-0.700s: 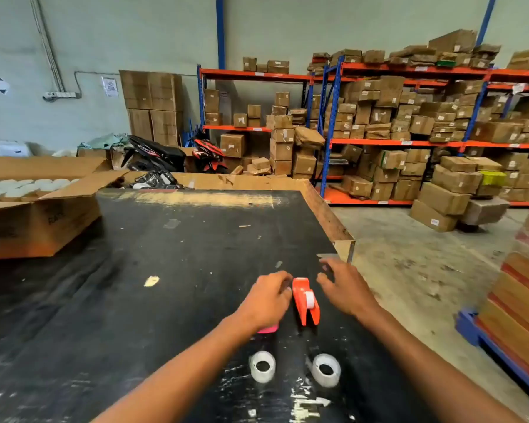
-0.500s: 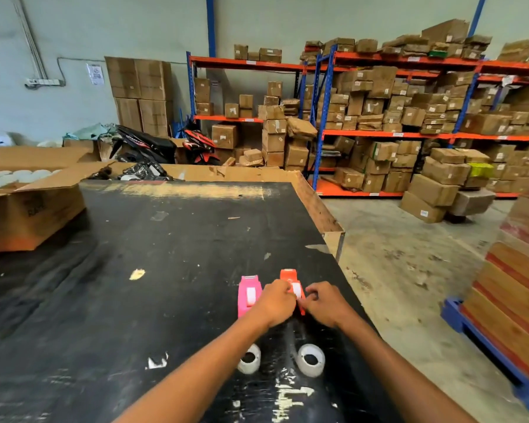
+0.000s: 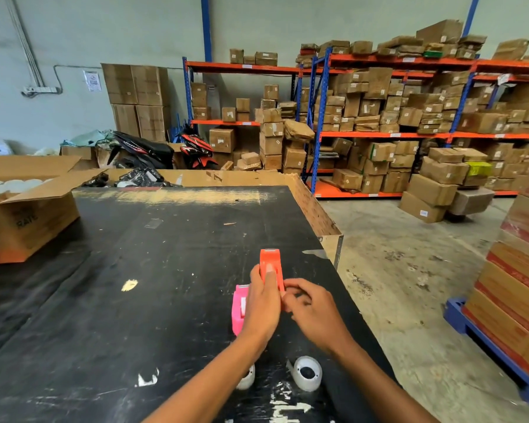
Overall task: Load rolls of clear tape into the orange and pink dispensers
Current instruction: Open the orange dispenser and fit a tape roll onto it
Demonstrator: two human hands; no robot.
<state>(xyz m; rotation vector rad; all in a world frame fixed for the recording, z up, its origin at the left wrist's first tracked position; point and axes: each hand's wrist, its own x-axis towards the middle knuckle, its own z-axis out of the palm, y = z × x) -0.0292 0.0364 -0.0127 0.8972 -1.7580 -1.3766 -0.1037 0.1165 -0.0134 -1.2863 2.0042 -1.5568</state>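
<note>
Now both hands (image 3: 290,306) around boxy orange dispenser (image 3: 270,264) (glossy plastic).

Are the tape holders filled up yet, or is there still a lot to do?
Nothing is filled yet. Both tape rolls, one in plain view and one half hidden under the left arm, still lie on the black table. Right now the left hand holds the orange dispenser and the right hand works at its side. The pink dispenser waits beside it.
</note>
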